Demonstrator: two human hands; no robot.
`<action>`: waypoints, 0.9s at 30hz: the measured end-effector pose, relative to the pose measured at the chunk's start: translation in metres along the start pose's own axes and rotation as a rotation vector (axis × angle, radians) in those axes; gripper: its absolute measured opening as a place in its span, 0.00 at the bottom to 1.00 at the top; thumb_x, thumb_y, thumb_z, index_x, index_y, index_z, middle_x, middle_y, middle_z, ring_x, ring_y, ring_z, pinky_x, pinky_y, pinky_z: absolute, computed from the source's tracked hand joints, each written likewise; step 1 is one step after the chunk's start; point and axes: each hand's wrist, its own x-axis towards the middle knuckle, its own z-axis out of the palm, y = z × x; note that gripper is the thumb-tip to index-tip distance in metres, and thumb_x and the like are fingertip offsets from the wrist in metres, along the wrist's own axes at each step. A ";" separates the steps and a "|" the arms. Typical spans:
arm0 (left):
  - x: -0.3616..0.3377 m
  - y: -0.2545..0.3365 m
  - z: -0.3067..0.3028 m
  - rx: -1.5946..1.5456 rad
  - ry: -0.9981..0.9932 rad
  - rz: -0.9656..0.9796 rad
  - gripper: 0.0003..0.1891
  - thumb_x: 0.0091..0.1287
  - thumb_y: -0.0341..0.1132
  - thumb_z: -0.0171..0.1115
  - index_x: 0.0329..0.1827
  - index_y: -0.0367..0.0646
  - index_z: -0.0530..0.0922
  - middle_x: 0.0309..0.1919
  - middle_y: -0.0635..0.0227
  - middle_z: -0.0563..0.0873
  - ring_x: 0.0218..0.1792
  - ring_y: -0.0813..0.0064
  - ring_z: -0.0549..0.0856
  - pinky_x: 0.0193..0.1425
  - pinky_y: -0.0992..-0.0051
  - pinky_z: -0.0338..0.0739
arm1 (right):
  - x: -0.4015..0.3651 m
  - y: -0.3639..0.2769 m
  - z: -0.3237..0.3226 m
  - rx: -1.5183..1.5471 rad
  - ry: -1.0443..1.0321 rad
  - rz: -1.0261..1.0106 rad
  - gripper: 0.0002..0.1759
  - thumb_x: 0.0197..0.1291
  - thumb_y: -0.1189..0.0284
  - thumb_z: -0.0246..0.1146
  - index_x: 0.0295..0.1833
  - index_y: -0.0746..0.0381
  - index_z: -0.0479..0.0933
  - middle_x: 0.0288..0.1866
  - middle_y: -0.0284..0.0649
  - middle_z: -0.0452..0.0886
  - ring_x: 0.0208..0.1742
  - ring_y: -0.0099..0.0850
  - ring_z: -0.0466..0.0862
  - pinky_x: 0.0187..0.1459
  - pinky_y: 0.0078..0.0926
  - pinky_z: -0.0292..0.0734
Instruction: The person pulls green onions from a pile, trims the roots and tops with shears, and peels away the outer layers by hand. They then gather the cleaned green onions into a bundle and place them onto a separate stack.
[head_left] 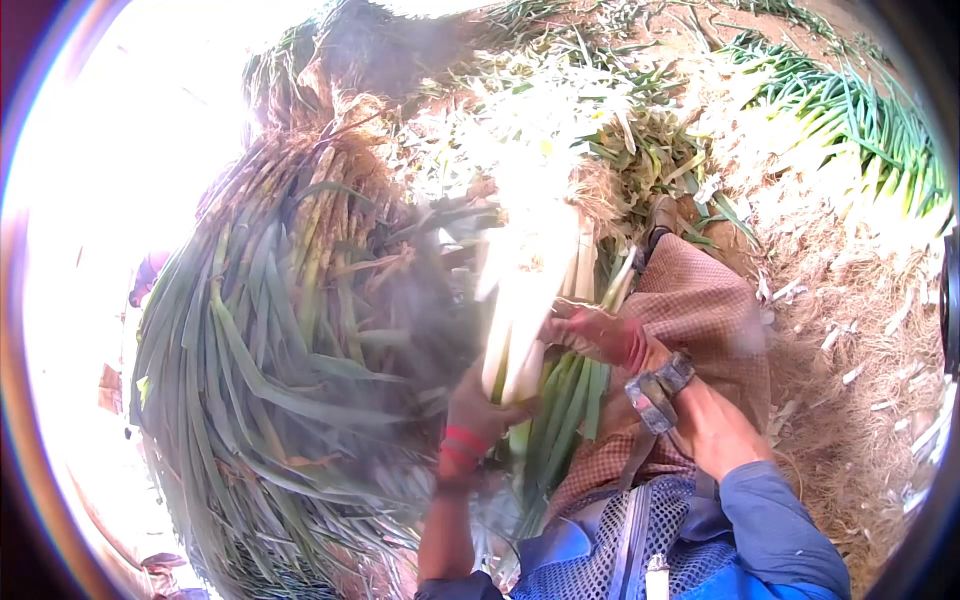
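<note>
In front of my lap is a bunch of large green onions [530, 300], white shafts and roots pointing away, green leaves toward me. My left hand [482, 408] is closed round the lower shafts, a red band at its wrist. My right hand [597, 335], with a watch and red band, has its fingers curled against the right side of the same bunch. Glare washes out the shafts, and some right fingertips are hidden.
A big heap of unpeeled green onions [270, 290] fills the left side. Stripped leaves [630, 110] lie ahead. Rows of trimmed green onions [870, 130] lie at upper right. Root scraps [850, 400] cover the ground to the right, beside my checked cloth [700, 310].
</note>
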 end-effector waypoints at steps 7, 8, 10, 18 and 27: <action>0.012 0.005 -0.007 -0.183 -0.065 -0.052 0.33 0.59 0.29 0.86 0.68 0.31 0.80 0.54 0.63 0.92 0.49 0.75 0.91 0.57 0.73 0.87 | -0.024 -0.113 0.039 0.374 0.239 0.467 0.27 0.79 0.56 0.67 0.69 0.67 0.80 0.60 0.36 0.85 0.56 0.27 0.86 0.55 0.34 0.89; 0.014 0.007 -0.007 -0.209 -0.052 -0.047 0.31 0.61 0.28 0.84 0.67 0.31 0.81 0.53 0.62 0.92 0.49 0.76 0.91 0.57 0.74 0.87 | -0.027 -0.099 0.043 0.373 0.242 0.466 0.27 0.79 0.56 0.67 0.69 0.67 0.80 0.60 0.36 0.85 0.56 0.27 0.86 0.55 0.34 0.89; 0.019 0.005 -0.007 -0.245 -0.043 -0.025 0.29 0.64 0.27 0.82 0.67 0.30 0.81 0.53 0.62 0.92 0.48 0.76 0.91 0.56 0.75 0.87 | -0.030 -0.066 0.049 0.340 0.185 0.333 0.24 0.80 0.56 0.66 0.67 0.64 0.84 0.56 0.33 0.90 0.52 0.25 0.88 0.53 0.28 0.86; 0.011 0.004 0.017 0.007 -0.076 0.038 0.28 0.72 0.33 0.77 0.70 0.32 0.75 0.53 0.63 0.90 0.50 0.77 0.88 0.57 0.74 0.84 | -0.010 -0.056 0.041 0.317 0.288 0.019 0.22 0.76 0.64 0.70 0.66 0.67 0.84 0.53 0.34 0.91 0.54 0.27 0.88 0.56 0.28 0.85; -0.008 0.050 0.043 0.371 -0.013 0.164 0.53 0.57 0.45 0.89 0.79 0.32 0.64 0.55 0.50 0.88 0.53 0.57 0.91 0.59 0.64 0.86 | -0.009 -0.065 0.032 0.682 0.394 0.055 0.23 0.68 0.67 0.76 0.63 0.69 0.86 0.54 0.37 0.91 0.52 0.24 0.88 0.56 0.29 0.84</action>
